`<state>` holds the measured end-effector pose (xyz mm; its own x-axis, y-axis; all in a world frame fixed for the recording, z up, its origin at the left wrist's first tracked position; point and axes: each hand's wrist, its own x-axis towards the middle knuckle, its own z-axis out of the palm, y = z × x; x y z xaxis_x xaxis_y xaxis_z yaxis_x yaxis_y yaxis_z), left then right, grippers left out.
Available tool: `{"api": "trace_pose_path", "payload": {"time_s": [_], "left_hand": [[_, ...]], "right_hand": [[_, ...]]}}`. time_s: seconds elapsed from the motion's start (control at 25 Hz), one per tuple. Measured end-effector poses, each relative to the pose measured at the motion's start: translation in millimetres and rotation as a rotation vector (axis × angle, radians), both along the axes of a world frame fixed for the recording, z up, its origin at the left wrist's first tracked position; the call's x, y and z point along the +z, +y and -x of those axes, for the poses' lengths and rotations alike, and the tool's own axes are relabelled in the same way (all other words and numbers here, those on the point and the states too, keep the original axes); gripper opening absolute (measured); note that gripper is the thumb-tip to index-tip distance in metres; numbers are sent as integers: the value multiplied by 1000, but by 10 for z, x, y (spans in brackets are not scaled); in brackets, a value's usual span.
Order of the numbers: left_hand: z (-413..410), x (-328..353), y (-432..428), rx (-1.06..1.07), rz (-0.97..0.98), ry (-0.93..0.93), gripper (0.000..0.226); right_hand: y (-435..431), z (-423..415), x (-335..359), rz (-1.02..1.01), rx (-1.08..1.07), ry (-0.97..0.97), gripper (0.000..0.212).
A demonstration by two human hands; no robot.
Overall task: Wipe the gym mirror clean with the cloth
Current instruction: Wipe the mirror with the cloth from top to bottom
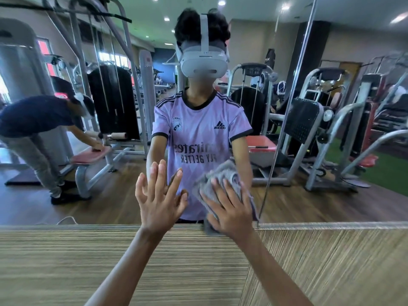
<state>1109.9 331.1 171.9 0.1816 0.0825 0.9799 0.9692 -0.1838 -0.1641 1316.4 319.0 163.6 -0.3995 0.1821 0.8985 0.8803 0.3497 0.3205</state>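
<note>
The gym mirror (114,191) fills the upper part of the view and shows my own reflection and the room behind me. My left hand (157,200) lies flat against the glass with its fingers straight and spread. Just to its right, my right hand (228,209) presses a crumpled grey cloth (223,174) against the lower part of the mirror, fingers spread over it. The cloth's lower edge hangs at the mirror's bottom edge.
A striped wood-grain wall panel (110,261) runs below the mirror. A vertical seam (284,120) joins a second mirror panel on the right. Reflected weight machines and another person bending over a bench (90,156) appear in the glass.
</note>
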Motion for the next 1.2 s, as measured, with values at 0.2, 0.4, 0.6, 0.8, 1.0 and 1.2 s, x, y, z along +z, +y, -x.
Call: {"api": "trace_pose_path", "payload": {"time_s": [0.2, 0.4, 0.6, 0.8, 1.0, 1.2], "left_hand": [[-30, 12, -72, 9, 78, -20, 62], [-113, 190, -70, 11, 104, -45, 66], [75, 820, -17, 56, 26, 22, 63], [111, 1469, 25, 14, 1, 22, 62], [275, 1849, 58, 9, -45, 113, 65], [83, 2641, 132, -27, -95, 193, 69]], "right_hand": [[-8, -718, 311, -43, -137, 119, 59], [12, -175, 407, -26, -23, 29, 61], [21, -833, 816, -73, -66, -55, 57], [104, -79, 1692, -153, -78, 407, 54], [70, -735, 1615, -146, -92, 21, 54], [140, -68, 2921, -205, -98, 541, 55]]}}
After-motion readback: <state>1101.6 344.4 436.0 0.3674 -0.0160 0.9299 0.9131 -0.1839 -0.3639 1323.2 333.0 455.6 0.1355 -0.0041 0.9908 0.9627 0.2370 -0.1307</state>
